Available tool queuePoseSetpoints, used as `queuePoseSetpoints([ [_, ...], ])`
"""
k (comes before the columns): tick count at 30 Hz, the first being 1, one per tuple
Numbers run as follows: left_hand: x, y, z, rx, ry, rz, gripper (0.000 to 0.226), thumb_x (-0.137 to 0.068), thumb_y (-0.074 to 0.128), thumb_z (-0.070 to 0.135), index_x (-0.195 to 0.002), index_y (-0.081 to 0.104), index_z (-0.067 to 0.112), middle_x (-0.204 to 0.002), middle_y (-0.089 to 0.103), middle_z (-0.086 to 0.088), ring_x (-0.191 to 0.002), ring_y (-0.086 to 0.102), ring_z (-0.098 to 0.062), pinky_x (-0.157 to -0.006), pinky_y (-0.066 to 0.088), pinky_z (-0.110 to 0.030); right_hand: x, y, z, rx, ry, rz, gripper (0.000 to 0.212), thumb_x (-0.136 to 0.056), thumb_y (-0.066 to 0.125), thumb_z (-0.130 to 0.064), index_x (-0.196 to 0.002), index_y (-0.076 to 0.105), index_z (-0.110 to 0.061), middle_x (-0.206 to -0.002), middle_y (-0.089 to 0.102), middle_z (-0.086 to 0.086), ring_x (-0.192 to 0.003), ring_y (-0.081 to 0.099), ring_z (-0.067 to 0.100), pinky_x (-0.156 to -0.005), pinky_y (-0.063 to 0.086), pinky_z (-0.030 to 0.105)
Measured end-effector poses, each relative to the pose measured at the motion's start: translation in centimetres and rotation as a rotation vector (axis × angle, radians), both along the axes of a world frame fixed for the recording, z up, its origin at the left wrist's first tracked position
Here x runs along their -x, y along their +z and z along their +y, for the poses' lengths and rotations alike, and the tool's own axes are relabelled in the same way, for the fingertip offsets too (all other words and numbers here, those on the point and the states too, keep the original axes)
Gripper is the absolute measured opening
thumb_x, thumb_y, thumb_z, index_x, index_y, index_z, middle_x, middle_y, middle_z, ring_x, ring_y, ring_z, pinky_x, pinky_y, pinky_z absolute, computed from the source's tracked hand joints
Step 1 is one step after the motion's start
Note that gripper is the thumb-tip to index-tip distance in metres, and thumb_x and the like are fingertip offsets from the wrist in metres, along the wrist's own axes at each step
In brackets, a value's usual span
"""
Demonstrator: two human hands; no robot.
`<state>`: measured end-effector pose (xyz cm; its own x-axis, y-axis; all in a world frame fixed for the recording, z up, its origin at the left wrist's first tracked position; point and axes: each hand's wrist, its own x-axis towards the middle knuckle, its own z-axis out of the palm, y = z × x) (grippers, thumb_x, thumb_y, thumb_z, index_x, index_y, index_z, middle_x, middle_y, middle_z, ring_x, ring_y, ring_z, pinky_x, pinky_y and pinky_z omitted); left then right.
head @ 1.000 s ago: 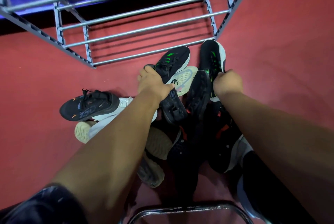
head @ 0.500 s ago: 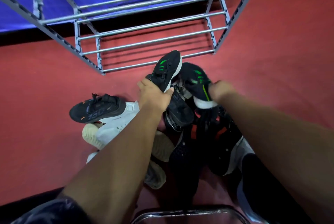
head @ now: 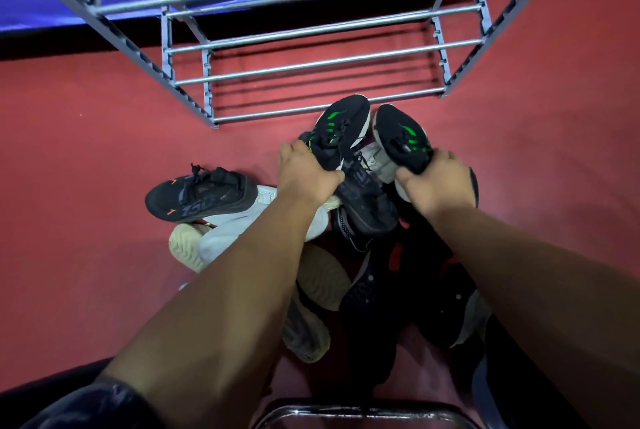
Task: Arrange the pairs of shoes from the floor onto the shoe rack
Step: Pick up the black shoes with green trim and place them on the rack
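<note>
Fingers of left hand (head: 306, 176) and right hand (head: 437, 182) curl round one green-striped shoe (head: 341, 130) each; advise lifting both level, toes forward, onto rack (head: 277, 114) rails at upper centre.

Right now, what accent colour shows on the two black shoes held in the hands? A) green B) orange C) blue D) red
A. The left hand grips one black shoe and the right hand grips its mate; both carry green marks. The orange-marked shoe lies unheld on the floor.
</note>
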<state>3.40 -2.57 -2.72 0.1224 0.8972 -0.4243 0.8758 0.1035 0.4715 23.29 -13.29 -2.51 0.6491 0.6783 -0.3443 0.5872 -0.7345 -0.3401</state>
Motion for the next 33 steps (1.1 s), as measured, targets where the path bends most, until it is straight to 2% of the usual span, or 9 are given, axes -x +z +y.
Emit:
queuePoseSetpoints([
  [3, 1.3, 1.3, 1.3, -0.036, 0.001, -0.032, 0.068, -0.065, 0.080, 0.048, -0.118, 0.059, 0.012, -0.120, 0.045, -0.004, -0.119, 0.041, -0.027, -0.102, 0.040, -0.034, -0.3, 1.3, 1.7, -0.060, -0.005, -0.002, 0.070, -0.066, 0.056, -0.065, -0.107, 0.066, -0.010, -0.105, 0.066, 0.014, -0.103, 0.060, 0.038, -0.091, 0.054, 0.045],
  [8, 4.5, 2.9, 1.4, -0.052, 0.069, -0.075, 0.057, -0.064, 0.064, 0.061, -0.102, 0.061, 0.018, -0.107, 0.047, 0.002, -0.112, 0.040, -0.023, -0.102, 0.044, -0.040, 1.2, 2.4, 2.1, -0.117, 0.004, 0.089, 0.054, -0.072, 0.061, -0.061, -0.108, 0.063, -0.021, -0.102, 0.063, 0.006, -0.097, 0.061, 0.033, -0.082, 0.054, 0.040],
  [11, 7.1, 3.1, 0.2, -0.106, 0.082, -0.114, 0.056, -0.067, 0.065, 0.057, -0.106, 0.058, 0.018, -0.108, 0.046, 0.001, -0.112, 0.040, -0.022, -0.100, 0.042, -0.037, 2.8, 2.0, 0.7, -0.202, 0.141, 0.153, 0.047, -0.081, 0.066, -0.052, -0.122, 0.062, -0.029, -0.106, 0.064, 0.002, -0.102, 0.060, 0.026, -0.086, 0.050, 0.036],
  [13, 8.6, 2.7, -0.4, -0.129, 0.113, -0.144, 0.056, -0.070, 0.067, 0.052, -0.111, 0.056, 0.016, -0.109, 0.045, 0.001, -0.112, 0.039, -0.021, -0.100, 0.042, -0.038, 4.0, 1.4, 0.9, -0.255, 0.175, 0.203, 0.044, -0.084, 0.068, -0.047, -0.124, 0.060, -0.030, -0.108, 0.062, -0.002, -0.103, 0.058, 0.021, -0.089, 0.049, 0.035],
  [18, 10.6, 0.2, 0.5, -0.157, 0.227, -0.116, 0.059, -0.075, 0.074, 0.046, -0.114, 0.052, 0.007, -0.114, 0.040, -0.002, -0.111, 0.035, -0.019, -0.101, 0.040, -0.038, 6.2, -0.9, 5.3, -0.294, 0.242, 0.189, 0.039, -0.085, 0.066, -0.052, -0.114, 0.063, -0.026, -0.100, 0.060, -0.001, -0.100, 0.056, 0.022, -0.084, 0.042, 0.030],
  [22, 10.4, -2.1, 3.5, -0.170, 0.284, -0.104, 0.067, -0.077, 0.076, 0.047, -0.118, 0.050, 0.001, -0.119, 0.041, -0.008, -0.116, 0.037, -0.028, -0.104, 0.040, -0.047, 7.4, -2.3, 10.7, -0.302, 0.256, 0.171, 0.046, -0.084, 0.065, -0.052, -0.118, 0.063, -0.022, -0.105, 0.062, 0.003, -0.106, 0.056, 0.028, -0.089, 0.043, 0.033],
  [26, 9.5, -4.2, 7.7, -0.228, 0.310, -0.071, 0.072, -0.078, 0.074, 0.052, -0.116, 0.050, -0.004, -0.120, 0.044, -0.013, -0.116, 0.040, -0.033, -0.105, 0.040, -0.052, 8.2, -3.3, 15.8, -0.314, 0.278, 0.086, 0.052, -0.084, 0.063, -0.052, -0.116, 0.062, -0.011, -0.109, 0.061, 0.012, -0.109, 0.055, 0.035, -0.093, 0.044, 0.040],
  [31, 8.0, -5.1, 13.5, -0.300, 0.284, -0.059, 0.079, -0.082, 0.072, 0.052, -0.131, 0.047, -0.004, -0.132, 0.042, -0.016, -0.123, 0.038, -0.033, -0.111, 0.035, -0.046, 8.6, -4.5, 21.1, -0.278, 0.246, 0.014, 0.063, -0.089, 0.054, -0.060, -0.109, 0.065, -0.001, -0.109, 0.064, 0.019, -0.109, 0.053, 0.040, -0.099, 0.046, 0.047],
  [33, 7.2, -5.5, 15.0, -0.326, 0.279, -0.008, 0.079, -0.085, 0.070, 0.053, -0.133, 0.046, -0.005, -0.135, 0.040, -0.018, -0.125, 0.038, -0.034, -0.111, 0.034, -0.045, 9.4, -4.8, 22.7, -0.266, 0.274, -0.020, 0.061, -0.097, 0.054, -0.052, -0.112, 0.064, 0.006, -0.116, 0.062, 0.023, -0.113, 0.052, 0.044, -0.103, 0.043, 0.050],
])
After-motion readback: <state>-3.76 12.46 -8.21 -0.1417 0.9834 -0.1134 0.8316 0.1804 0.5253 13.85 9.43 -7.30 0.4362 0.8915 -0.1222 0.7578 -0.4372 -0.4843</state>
